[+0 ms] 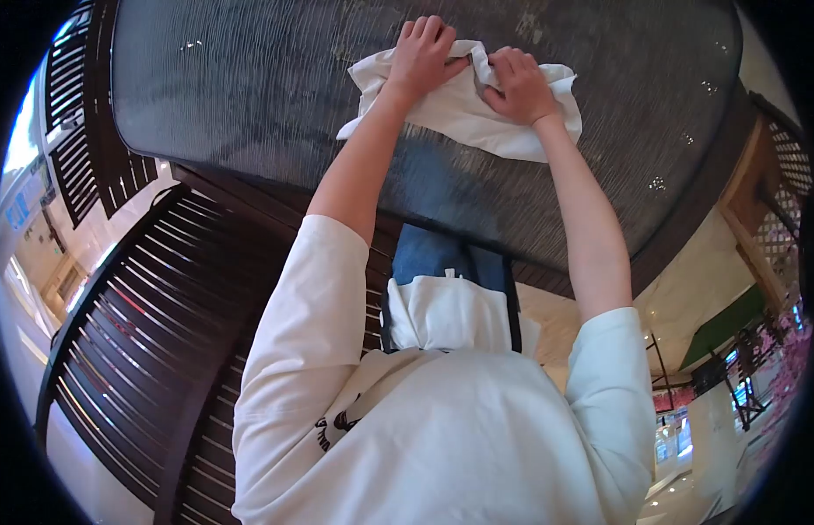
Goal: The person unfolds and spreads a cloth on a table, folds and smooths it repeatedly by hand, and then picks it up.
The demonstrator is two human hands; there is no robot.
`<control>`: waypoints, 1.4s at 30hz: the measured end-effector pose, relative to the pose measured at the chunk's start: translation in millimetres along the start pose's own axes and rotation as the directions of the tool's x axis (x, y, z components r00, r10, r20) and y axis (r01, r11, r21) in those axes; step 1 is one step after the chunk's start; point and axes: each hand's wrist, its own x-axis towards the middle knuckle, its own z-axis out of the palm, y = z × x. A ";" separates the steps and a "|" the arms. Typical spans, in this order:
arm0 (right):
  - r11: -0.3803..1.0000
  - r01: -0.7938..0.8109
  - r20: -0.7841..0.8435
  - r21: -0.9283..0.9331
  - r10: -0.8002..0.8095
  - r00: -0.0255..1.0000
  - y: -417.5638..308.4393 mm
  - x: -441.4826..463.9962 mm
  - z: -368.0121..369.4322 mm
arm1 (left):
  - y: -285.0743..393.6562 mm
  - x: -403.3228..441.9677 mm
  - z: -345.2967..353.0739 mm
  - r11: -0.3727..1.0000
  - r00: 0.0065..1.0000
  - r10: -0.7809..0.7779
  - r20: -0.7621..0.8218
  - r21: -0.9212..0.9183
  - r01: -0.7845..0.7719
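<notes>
A white cloth [464, 112] lies bunched on the dark, glossy, wood-grained table [276, 83]. My left hand [422, 57] grips its far left part, with the fingers curled over the edge and the thumb pointing right. To the right, my right hand [519, 86] is closed on the cloth with bent fingers, close to a raised fold [479, 63] between the two hands. Both arms stretch forward over the table. The cloth's corners spread out beyond each hand, and what lies under it is hidden.
A dark slatted wooden bench [153, 324] stands at the left, close to the table's near edge. Farther left is another slatted seat back [83, 175]. A wooden lattice panel [775, 175] and pink blossoms [779, 367] are at the right. Small shiny spots [657, 184] dot the tabletop.
</notes>
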 end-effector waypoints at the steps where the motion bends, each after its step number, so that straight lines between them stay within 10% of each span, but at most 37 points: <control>1: 1.000 0.015 0.008 -0.004 -0.015 1.000 0.6 -0.9 1.7 | 0.8 -2.2 0.7 1.000 1.000 -0.009 -0.004 0.001 0.009; 3: 0.951 -0.309 -0.246 -0.028 0.293 0.924 1.1 -2.0 6.1 | 2.1 -6.9 2.0 0.997 0.998 -0.068 0.019 0.042 0.067; 14: 0.921 -0.365 -0.582 -0.137 0.223 0.782 -11.4 -21.8 21.2 | 18.2 -26.9 18.9 0.985 0.995 -0.090 -0.040 0.140 0.095; 16: 0.875 -0.474 -0.497 -0.096 0.370 0.785 -29.1 -45.8 26.5 | 39.6 -43.7 18.1 0.946 0.983 -0.048 -0.180 0.307 0.103; 23: 0.890 -0.435 -0.273 -0.135 0.389 0.880 -101.7 -123.1 30.0 | 102.6 -134.7 -13.6 0.974 0.988 -0.145 0.059 0.184 0.132; 32: 0.601 -0.739 -0.195 -0.305 0.720 0.666 -163.1 -172.7 43.8 | 141.7 -172.9 -30.5 0.938 0.941 -0.336 0.047 0.101 0.331; 42: 0.605 -0.746 -0.182 -0.278 0.730 0.659 -106.6 -114.9 30.4 | 85.3 -135.9 -37.2 0.934 0.922 -0.343 0.179 0.169 0.314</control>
